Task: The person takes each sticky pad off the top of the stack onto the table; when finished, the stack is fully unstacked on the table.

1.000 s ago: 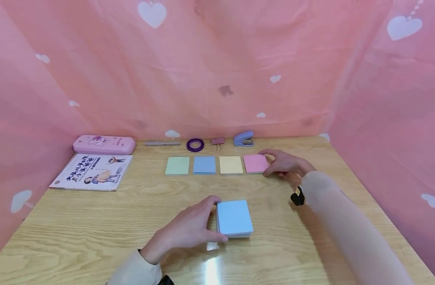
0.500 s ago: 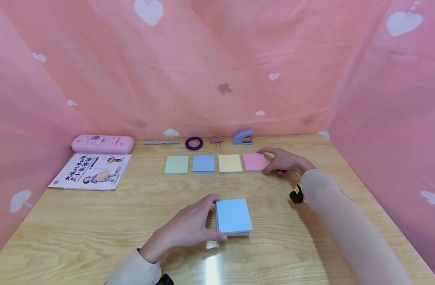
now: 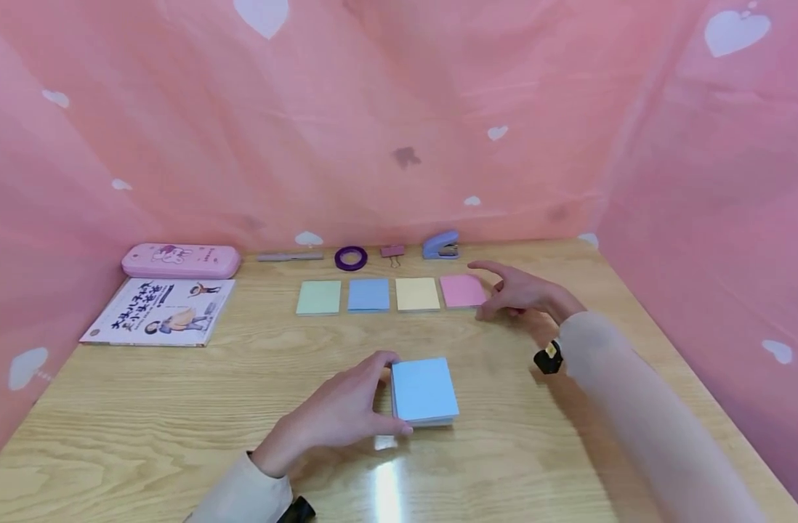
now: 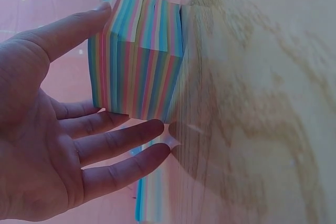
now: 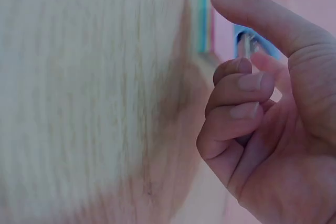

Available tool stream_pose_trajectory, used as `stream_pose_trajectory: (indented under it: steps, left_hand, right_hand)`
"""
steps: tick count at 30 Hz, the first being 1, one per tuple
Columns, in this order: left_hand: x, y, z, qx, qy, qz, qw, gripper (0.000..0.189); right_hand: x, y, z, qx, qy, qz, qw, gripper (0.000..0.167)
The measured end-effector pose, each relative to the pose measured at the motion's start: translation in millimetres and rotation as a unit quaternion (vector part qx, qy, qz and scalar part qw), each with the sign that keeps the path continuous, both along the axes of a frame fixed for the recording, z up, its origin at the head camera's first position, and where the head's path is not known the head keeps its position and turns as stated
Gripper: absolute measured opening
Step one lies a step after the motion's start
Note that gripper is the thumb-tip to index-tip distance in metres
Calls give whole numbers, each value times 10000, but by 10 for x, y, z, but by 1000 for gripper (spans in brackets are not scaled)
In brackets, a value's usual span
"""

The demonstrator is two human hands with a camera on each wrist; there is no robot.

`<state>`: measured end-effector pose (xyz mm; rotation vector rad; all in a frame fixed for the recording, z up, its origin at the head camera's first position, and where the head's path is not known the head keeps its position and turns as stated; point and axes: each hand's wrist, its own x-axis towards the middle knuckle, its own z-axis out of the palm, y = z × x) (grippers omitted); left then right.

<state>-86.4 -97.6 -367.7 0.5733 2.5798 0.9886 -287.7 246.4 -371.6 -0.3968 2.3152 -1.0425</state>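
A thick square stack of sticky notes (image 3: 425, 390), blue on top, stands on the table near me. My left hand (image 3: 340, 407) holds its left side, thumb at the near edge and fingers at the far edge. In the left wrist view the stack (image 4: 137, 77) shows many coloured layers. My right hand (image 3: 520, 290) is at the right side of a pink sticky-note pad (image 3: 461, 292). Its index finger is raised off the pad's far edge and its thumb is by the near right corner. Its other fingers are curled in, as the right wrist view shows.
Yellow (image 3: 417, 294), blue (image 3: 369, 295) and green (image 3: 319, 297) pads line up left of the pink one. Behind them lie a stapler (image 3: 441, 247), binder clip (image 3: 392, 251), purple tape roll (image 3: 350, 258) and pen (image 3: 290, 256). A pencil case (image 3: 182, 261) and book (image 3: 157, 312) are at left.
My right index finger has lifted away from the pink pad's far edge, widening the gap to the thumb. The left hand keeps its place on the stack. The head view has shifted slightly.
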Motion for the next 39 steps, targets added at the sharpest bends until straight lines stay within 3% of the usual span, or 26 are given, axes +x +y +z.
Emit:
stream_pose_trajectory:
  steps: [5,12,18,23,30,39]
  left_hand:
    - [4,-3,19,61,-35,0,10000,92]
    - [19,-11,19,88,-13,17,10000,94]
    - [0,-18,22,125,-66,31,9999,92]
    - [-12,-3,7,192,-85,3,9998,89]
    - [-20,16,-12,263,-63,-46,9996,85]
    - [-23,2,1,236,-63,-20,9997,86]
  right_hand:
    - [236,-25,149,-174,387,331,9985,99]
    - [770,-149,293,-674,702,610,9934,88]
    - [1201,-280,284,-1140,934,999,9840,78]
    - [1459,-401,189,-1212,1011,1311,9787,80]
    - [1596,-550,67,-801,1225,1477,9781,87]
    - [1618,-630,45,-487,1569,1477,9753,79]
